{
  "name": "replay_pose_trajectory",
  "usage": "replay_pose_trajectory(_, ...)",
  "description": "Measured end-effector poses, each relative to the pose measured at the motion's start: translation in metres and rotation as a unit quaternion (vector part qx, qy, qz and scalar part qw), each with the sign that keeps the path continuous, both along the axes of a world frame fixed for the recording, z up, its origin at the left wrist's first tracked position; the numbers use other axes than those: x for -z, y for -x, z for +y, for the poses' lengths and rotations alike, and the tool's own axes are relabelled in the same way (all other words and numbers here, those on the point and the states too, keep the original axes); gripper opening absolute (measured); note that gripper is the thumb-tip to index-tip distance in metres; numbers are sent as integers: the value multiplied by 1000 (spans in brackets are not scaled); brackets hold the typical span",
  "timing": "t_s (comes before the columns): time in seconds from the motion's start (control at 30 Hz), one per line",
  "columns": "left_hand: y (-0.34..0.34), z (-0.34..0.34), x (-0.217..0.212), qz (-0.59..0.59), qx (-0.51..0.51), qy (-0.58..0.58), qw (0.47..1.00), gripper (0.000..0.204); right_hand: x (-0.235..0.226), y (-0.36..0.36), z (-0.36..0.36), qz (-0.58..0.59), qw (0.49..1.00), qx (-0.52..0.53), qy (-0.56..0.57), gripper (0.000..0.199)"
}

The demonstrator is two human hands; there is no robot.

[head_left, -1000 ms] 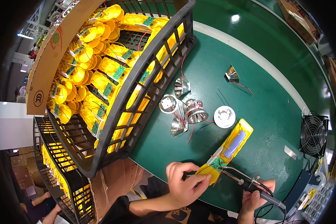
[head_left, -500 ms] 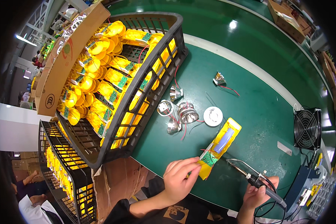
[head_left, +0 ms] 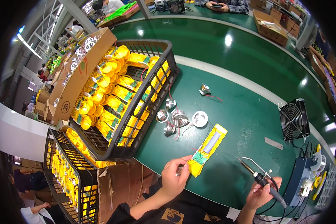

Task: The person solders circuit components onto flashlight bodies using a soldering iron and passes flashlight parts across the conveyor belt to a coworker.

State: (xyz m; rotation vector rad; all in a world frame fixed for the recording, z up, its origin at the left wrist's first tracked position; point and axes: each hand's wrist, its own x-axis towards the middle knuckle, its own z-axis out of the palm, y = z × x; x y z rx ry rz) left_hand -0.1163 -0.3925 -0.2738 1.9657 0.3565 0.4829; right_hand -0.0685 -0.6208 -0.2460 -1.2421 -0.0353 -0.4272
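- Our left grip (head_left: 174, 178) pinches the case (head_left: 212, 151), maybe to keep it still.
- Our right grip (head_left: 260, 193) pinches the iron (head_left: 260, 179), away from the case, maybe so nothing burns.

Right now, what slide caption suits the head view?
Left hand holds a yellow plastic housing with a green circuit board; right hand holds a dark-handled soldering iron apart from it.

Shiny metal reflectors (head_left: 180, 120), a smooth yellow plastic housing (head_left: 195, 168), matt brown cardboard (head_left: 74, 89).
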Motion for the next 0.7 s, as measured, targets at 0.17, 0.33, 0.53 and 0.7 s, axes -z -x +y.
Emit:
replay_pose_trajectory(0.17,-15,-14,-43,94,45,-164,981,37,5,20,-29,30,997,65,20,27)
replay_pose_trajectory(0.33,-55,-28,-52,159,58,-227,959,38,29,42,-51,118,979,162,-39,19)
replay_pose_trajectory(0.53,-225,-73,-77,6,89,-237,967,38,17,37,-51,168,968,184,-2,12)
replay_pose_trajectory(0.7,-369,-89,-69,61,-17,-216,974,41,20,37,-49,164,975,143,50,18)
